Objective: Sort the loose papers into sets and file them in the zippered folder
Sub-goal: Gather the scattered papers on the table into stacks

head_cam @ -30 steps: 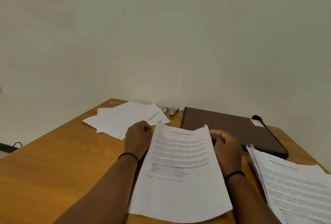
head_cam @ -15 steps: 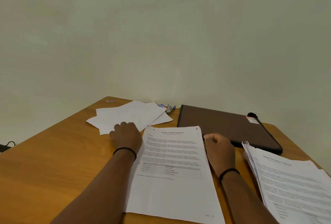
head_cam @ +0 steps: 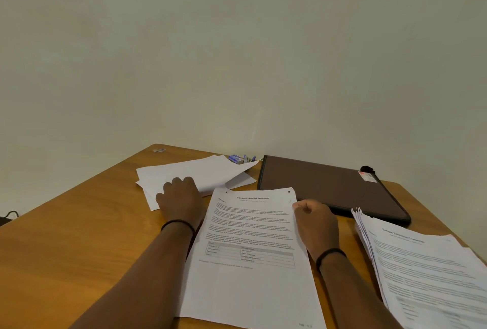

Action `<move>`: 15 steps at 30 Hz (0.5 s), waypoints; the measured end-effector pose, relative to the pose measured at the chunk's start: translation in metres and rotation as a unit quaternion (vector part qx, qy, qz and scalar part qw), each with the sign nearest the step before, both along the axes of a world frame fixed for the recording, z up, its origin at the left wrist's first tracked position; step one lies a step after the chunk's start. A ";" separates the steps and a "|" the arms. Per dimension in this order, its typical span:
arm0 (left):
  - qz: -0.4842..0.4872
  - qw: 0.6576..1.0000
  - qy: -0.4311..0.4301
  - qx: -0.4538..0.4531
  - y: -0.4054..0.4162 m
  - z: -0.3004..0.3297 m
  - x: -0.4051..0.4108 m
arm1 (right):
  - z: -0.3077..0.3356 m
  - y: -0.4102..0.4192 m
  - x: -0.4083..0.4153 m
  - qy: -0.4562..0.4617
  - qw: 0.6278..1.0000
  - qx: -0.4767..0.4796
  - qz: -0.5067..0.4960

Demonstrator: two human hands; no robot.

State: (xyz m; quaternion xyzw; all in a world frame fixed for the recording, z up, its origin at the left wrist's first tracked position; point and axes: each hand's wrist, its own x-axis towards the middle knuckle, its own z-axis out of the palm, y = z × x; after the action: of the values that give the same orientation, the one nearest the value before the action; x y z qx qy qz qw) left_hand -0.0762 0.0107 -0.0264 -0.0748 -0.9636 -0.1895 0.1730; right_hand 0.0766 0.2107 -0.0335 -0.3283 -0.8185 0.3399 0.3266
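I am leaning over the orange-brown wooden table (head_cam: 66,249) with my hands apart, one on each side of a white printed sheet headed "Sample Financial Statement" (head_cam: 250,257). This sheet is lying flat in front of me, carrying blocks of small text and a grey-lined table lower down. My left hand (head_cam: 180,202) is resting knuckles-up on the near edge of a loose spread of blank-looking white papers (head_cam: 195,173), its fingers bent; I cannot tell whether it is gripping a sheet. My right hand (head_cam: 315,220) is lying loosely curled at the printed sheet's right edge, thumb tip just touching the paper. A thick fanned stack of printed white pages (head_cam: 427,276) is sitting at my right. The flat dark brown zippered folder (head_cam: 324,186) is lying closed beyond the sheet, near the wall, with a small red-and-white label by its far right corner.
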 end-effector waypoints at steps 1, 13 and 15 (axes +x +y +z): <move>0.010 1.000 0.003 -0.002 -0.002 -0.001 -0.002 | 0.000 0.000 -0.001 -0.001 1.000 -0.001 -0.001; -0.264 0.595 -0.197 0.733 -0.001 0.031 0.018 | 0.001 -0.001 -0.001 0.077 0.993 0.081 -0.030; -0.294 0.527 -0.293 0.742 -0.001 0.028 0.020 | 0.009 -0.010 0.000 0.135 0.990 0.029 0.003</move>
State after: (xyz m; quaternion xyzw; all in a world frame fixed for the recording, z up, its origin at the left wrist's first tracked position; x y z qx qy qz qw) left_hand -0.0563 0.0098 0.0019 -0.1385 -0.3959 -0.8874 -0.1915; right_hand 0.0769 0.2007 -0.0242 -0.2675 -0.7775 0.3584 0.4421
